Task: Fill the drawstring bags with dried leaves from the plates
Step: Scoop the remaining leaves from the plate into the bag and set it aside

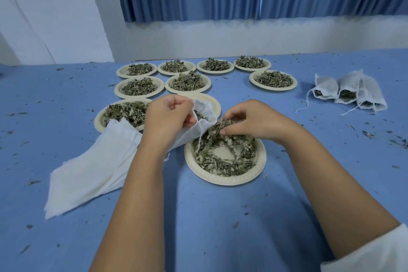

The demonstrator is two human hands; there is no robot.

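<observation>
Near plate (225,181) on blue table (220,216), leaves (223,169) ringed round its bare centre. Left hand (167,117) sits just past the plate's far-left rim, fingers curled, pinching open the mouth of a white bag (207,112), with the drawstring (200,137) trailing onto the plate. Right hand (249,120) is over the plate's far edge, fingers and thumb closed on a clump (217,127) of leaves at the bag's mouth. Left of the plate lies a flat stack of empty bags (92,172), far right of it three filled bags (347,88) side by side, beyond it more plates (273,88) heaped with leaves
</observation>
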